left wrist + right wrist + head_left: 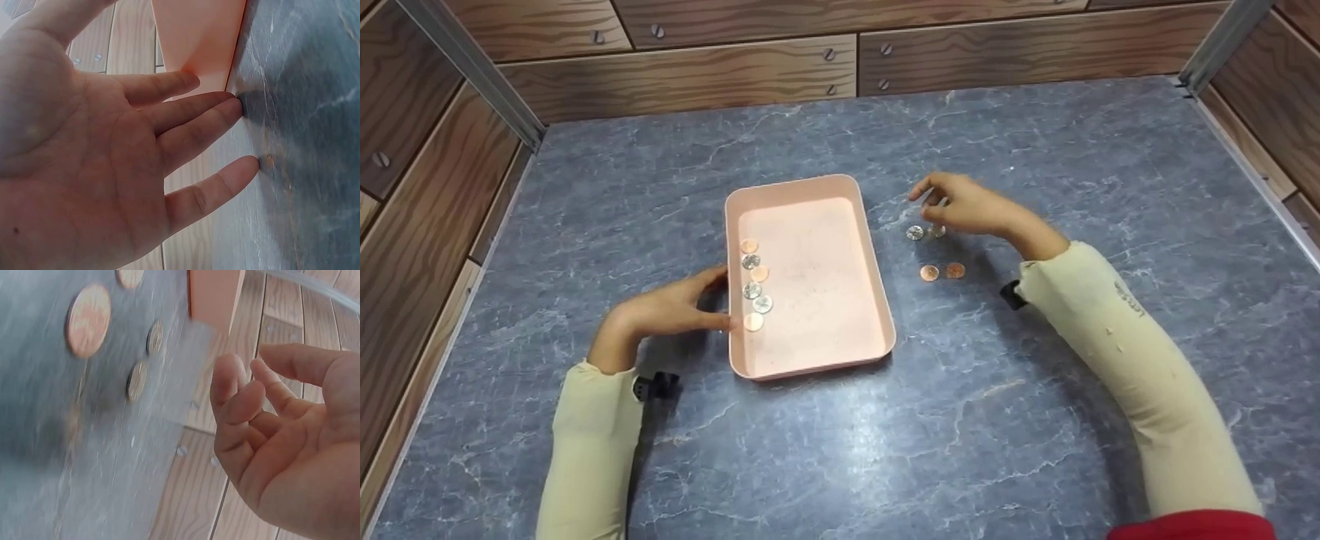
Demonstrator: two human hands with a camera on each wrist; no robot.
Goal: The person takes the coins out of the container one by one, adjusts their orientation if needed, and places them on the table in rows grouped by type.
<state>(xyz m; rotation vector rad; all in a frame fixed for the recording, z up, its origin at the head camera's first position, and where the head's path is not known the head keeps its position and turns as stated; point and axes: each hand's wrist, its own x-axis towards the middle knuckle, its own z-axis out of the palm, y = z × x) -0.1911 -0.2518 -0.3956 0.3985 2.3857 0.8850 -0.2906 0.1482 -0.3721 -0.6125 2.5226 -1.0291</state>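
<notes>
A shallow pink tray (825, 277) lies on the table, with several copper and silver coins (763, 304) in a loose line along its left side. My left hand (675, 304) touches the tray's left wall, thumb and fingers spread. In the left wrist view its straight fingertips reach the tray's base and the tabletop. Right of the tray, my right hand (964, 204) hovers over two silver coins (914, 233), partly covering one. Its fingers bend loosely, and nothing shows between them in the right wrist view. Two copper coins (929, 273) lie side by side nearer to me.
The blue-grey marbled tabletop (840, 450) is bounded by wood-patterned panels (682, 79) at the back and both sides. Metal posts (472, 67) stand at the back corners. A small black device (658, 386) sits at the left wrist.
</notes>
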